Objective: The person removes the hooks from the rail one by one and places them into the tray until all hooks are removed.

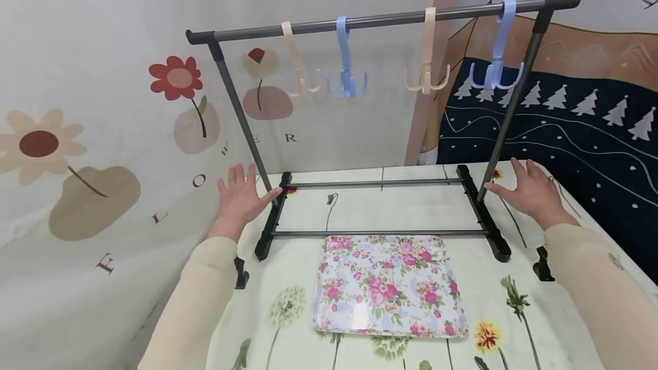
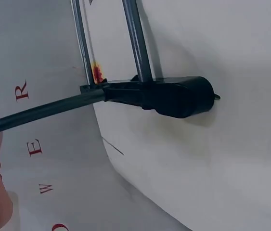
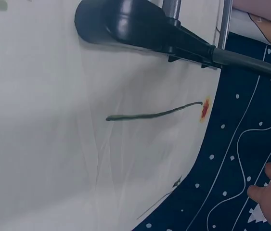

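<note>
A dark grey metal rack (image 1: 380, 20) stands on the table, its top bar carrying two beige hooks (image 1: 428, 56) and two light-blue hooks (image 1: 345, 61). My left hand (image 1: 240, 200) is spread beside the left upright, thumb reaching across the pole's lower end. On the opposite side my right hand (image 1: 532, 194) has straight fingers, with the thumb tip right at the right upright. Neither hand has its fingers curled round a pole. The rack's black left foot (image 2: 178, 96) shows in the left wrist view, and its right foot (image 3: 121, 21) in the right wrist view.
In front of the rack lies a floral tray (image 1: 385, 287), its back edge close to the lower front bar. A flower-print cloth (image 1: 288, 347) covers the table. A pale curtain (image 1: 128, 101) hangs along the left and back; dark blue tree-patterned fabric (image 1: 576, 147) is at right.
</note>
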{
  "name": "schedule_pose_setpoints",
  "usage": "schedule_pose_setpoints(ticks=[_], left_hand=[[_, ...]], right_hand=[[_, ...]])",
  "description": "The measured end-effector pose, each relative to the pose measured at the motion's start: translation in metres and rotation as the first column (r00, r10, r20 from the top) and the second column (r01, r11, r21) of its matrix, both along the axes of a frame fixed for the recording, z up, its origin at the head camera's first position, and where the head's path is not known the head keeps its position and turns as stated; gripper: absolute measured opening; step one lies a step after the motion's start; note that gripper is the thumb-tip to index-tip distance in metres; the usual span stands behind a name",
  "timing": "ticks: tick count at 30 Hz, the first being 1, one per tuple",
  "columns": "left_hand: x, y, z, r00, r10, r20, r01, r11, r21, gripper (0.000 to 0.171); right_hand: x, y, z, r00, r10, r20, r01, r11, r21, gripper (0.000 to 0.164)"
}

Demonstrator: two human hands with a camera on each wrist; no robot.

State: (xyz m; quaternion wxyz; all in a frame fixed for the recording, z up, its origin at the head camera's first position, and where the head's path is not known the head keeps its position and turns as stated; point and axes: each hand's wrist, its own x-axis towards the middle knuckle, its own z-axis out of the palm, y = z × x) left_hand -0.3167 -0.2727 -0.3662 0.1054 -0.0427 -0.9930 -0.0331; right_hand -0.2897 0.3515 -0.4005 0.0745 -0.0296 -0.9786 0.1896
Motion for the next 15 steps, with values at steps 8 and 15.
schedule_pose_setpoints(ticks=[8,15], left_hand=[[-0.004,0.014,0.006,1.000,-0.020,-0.017,0.020,1.000,0.004,0.106],[-0.004,0.028,0.011,0.999,-0.018,-0.043,0.019,0.999,0.034,0.100]], right_hand=[[-0.003,-0.004,-0.001,0.999,-0.017,0.027,0.019,0.995,-0.094,0.108],[-0.004,-0.011,-0.002,1.000,-0.018,0.026,0.023,0.977,-0.214,0.103]])
